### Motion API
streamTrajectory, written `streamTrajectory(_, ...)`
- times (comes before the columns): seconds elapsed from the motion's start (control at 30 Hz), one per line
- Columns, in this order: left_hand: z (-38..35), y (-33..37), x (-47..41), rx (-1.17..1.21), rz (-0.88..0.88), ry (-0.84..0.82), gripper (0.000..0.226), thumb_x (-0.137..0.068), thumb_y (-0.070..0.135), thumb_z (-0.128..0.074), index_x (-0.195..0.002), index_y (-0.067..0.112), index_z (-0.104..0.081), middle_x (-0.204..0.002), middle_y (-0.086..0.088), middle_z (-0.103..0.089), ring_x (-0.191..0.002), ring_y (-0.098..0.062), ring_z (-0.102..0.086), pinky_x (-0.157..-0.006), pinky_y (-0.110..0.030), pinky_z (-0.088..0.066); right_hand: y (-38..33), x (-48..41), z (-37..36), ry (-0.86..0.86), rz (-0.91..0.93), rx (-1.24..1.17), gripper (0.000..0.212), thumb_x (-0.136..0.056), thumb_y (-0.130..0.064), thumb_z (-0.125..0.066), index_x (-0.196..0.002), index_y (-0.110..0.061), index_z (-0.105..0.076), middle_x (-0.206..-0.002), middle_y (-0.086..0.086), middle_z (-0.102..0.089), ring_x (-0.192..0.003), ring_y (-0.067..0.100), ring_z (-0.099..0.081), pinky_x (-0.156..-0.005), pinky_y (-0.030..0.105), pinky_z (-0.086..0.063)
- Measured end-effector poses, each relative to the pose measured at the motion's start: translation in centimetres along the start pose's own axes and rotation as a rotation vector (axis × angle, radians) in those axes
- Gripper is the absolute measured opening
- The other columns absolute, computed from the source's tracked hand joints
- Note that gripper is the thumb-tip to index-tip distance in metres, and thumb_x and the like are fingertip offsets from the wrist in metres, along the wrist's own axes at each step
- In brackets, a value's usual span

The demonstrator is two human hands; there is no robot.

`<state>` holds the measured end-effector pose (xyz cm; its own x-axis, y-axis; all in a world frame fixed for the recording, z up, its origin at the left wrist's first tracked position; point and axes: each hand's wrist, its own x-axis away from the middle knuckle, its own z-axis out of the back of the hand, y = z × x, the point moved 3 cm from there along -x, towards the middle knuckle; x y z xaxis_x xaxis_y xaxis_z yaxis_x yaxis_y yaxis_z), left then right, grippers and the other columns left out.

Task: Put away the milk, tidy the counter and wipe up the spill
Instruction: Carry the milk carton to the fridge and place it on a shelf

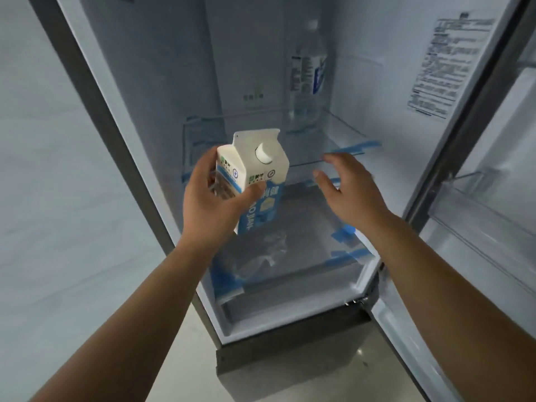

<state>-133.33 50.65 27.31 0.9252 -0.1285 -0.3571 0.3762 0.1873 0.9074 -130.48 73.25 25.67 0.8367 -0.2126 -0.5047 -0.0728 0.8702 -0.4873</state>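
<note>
So the left hand (pixel 216 198) is gripping a white and blue gable-top milk carton (pixel 256 178) with a round white cap, fingers and thumb wrapped round its lower half, holding it tilted in front of the open white fridge (pixel 377 105). The right hand (pixel 351 190) is hanging just beside it, fingers relaxed, holding nothing. A clear plastic bottle (pixel 309 74) is standing on the glass shelf (pixel 345 134) further back.
</note>
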Motion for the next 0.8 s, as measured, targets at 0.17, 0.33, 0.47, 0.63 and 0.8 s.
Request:
streamTrajectory(0.17,-0.6,0.0,-6.3,0.073,0.026,0.139,0.051,-0.067,0.023,-0.081,-0.108,0.031,-0.051,-0.095,0.021,-0.061,-0.080,0.018,-0.057,-0.074,-0.013,-0.050,0.2,-7.3,-2.5,-0.065,0.045,0.017,0.040,-0.091,-0.027,-0.052,-0.123,-0.004,-0.052,-0.124,0.017,-0.054,-0.114,0.033,-0.049,-0.090,0.033,-0.038)
streamTrajectory(0.33,-1.8,-1.5,-11.0,0.096,0.082,0.327,0.061,-0.065,0.026,-0.081,-0.118,0.022,-0.052,-0.106,0.012,-0.062,-0.087,0.010,-0.058,-0.071,-0.011,-0.050,2.2,-11.3,-4.9,-0.159,-0.014,0.075,0.043,-0.091,-0.035,-0.049,-0.122,-0.005,-0.053,-0.128,0.017,-0.052,-0.116,0.035,-0.048,-0.095,0.045,-0.042)
streamTrajectory(0.47,-3.0,-3.5,-14.5,0.091,0.092,0.420,0.070,-0.062,0.029,-0.083,-0.123,0.023,-0.049,-0.114,0.008,-0.060,-0.098,-0.005,-0.059,-0.077,-0.018,-0.049,4.0,-13.0,-6.5,-0.127,-0.064,0.022,0.040,-0.089,-0.036,-0.051,-0.115,-0.006,-0.059,-0.122,0.016,-0.057,-0.111,0.034,-0.053,-0.093,0.043,-0.045)
streamTrajectory(0.63,-4.1,-5.6,-17.4,0.039,0.046,0.429,0.066,-0.063,0.024,-0.083,-0.119,0.022,-0.049,-0.104,0.015,-0.055,-0.094,0.000,-0.058,-0.078,-0.022,-0.050,5.2,-13.1,-7.6,-0.129,-0.064,0.133,0.040,-0.090,-0.039,-0.046,-0.116,-0.012,-0.060,-0.122,0.012,-0.059,-0.112,0.033,-0.050,-0.091,0.040,-0.043)
streamTrajectory(0.8,-4.4,-6.7,-18.6,0.023,0.004,0.418,0.069,-0.064,0.020,-0.083,-0.123,0.018,-0.047,-0.110,0.012,-0.054,-0.089,0.015,-0.053,-0.073,-0.008,-0.047,5.7,-13.2,-8.4,-0.129,-0.067,0.164,0.044,-0.089,-0.041,-0.048,-0.125,-0.018,-0.055,-0.137,0.005,-0.049,-0.126,0.027,-0.040,-0.100,0.038,-0.035)
